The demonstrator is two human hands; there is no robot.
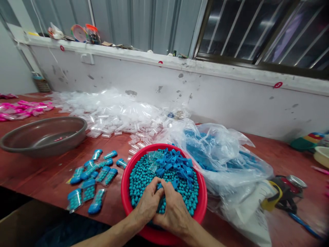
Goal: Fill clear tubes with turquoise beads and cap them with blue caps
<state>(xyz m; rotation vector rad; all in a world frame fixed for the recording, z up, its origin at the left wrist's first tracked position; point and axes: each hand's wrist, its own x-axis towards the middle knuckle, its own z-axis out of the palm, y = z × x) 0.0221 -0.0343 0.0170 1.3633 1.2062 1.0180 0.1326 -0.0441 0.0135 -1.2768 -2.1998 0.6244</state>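
Observation:
My left hand [147, 202] and my right hand [174, 211] meet over a red basin [125, 192] filled with teal beads [140, 181]. Both are closed, fingertips together around a blue plastic cap [159, 186], mostly hidden by the fingers. Anything else inside the grip is out of sight. A heap of similar blue caps [177, 163] lies on the beads just beyond my fingers, with some small clear cases [153, 167] beside it. Left of the basin, several bead-filled clear cases with blue caps [89, 190] lie on the red table [51, 175].
A large pile of clear cases [115, 109] spreads along the wall. At left is a brown basin [46, 147] near bright pink pieces [20, 109]. A clear plastic bag [221, 151] of blue pieces touches the right side, with a black-and-yellow tool [280, 195] and blue pen [304, 224] beyond.

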